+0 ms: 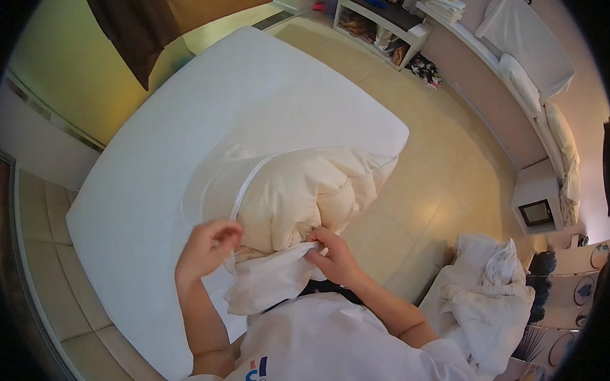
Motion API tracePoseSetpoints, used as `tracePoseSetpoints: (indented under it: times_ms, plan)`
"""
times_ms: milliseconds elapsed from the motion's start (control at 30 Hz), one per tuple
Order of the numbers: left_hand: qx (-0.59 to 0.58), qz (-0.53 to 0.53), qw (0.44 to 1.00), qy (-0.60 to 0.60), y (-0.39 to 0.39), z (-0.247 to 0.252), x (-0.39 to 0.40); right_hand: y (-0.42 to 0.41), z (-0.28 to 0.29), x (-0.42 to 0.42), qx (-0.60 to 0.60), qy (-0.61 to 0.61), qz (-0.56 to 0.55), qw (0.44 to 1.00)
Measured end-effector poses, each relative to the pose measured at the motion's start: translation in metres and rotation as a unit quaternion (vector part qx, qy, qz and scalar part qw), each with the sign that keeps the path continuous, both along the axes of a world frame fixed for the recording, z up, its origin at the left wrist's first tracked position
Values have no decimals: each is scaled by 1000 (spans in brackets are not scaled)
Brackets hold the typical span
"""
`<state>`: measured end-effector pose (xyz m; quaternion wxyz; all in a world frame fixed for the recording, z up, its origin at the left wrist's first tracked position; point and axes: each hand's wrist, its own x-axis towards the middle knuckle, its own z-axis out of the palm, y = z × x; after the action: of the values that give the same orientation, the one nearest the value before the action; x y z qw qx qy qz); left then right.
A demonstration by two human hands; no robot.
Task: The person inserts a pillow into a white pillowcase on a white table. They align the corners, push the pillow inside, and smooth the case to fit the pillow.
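Note:
On the near right part of a bed with a white fitted sheet (180, 129) lies a puffy cream pillow or folded duvet (290, 196). A white edging strip (251, 180) curves along its far left side. White cover cloth (273, 281) bunches around its near end, against my body. My right hand (333, 255) pinches the rim of that cloth between thumb and fingers, beside the cream filling. With fingers curled, my left hand (210, 248) is at the lower end of the edging strip. Whether it grips the strip cannot be told.
A padded headboard (63, 257) borders the bed on the left. White bedding (478, 305) is heaped at lower right, beyond tiled floor (427, 185). Along the right wall runs a shelf (488, 55) with pillows (520, 81); a low cabinet (379, 29) stands at the back.

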<state>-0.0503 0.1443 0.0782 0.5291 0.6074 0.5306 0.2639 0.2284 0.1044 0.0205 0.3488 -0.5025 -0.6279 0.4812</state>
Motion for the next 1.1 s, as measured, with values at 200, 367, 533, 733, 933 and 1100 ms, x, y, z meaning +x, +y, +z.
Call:
tracePoseSetpoints:
  times_ms: [200, 367, 533, 733, 933, 1100]
  plan:
    - [311, -136, 927, 158, 58, 51, 81, -7, 15, -26, 33, 31, 84, 995]
    - [320, -285, 857, 286, 95, 18, 159, -15, 15, -48, 128, 29, 167, 977]
    - [166, -433, 838, 287, 100, -12, 144, -21, 5, -38, 78, -7, 196, 978]
    - [95, -219, 968, 81, 75, 8, 14, -18, 12, -29, 128, -213, 300, 921]
    - [78, -216, 972, 45, 3, -10, -39, 6, 6, -20, 241, -218, 340, 882]
    - [104, -159, 981, -39, -57, 24, -30, 13, 48, -29, 237, -168, 409, 865]
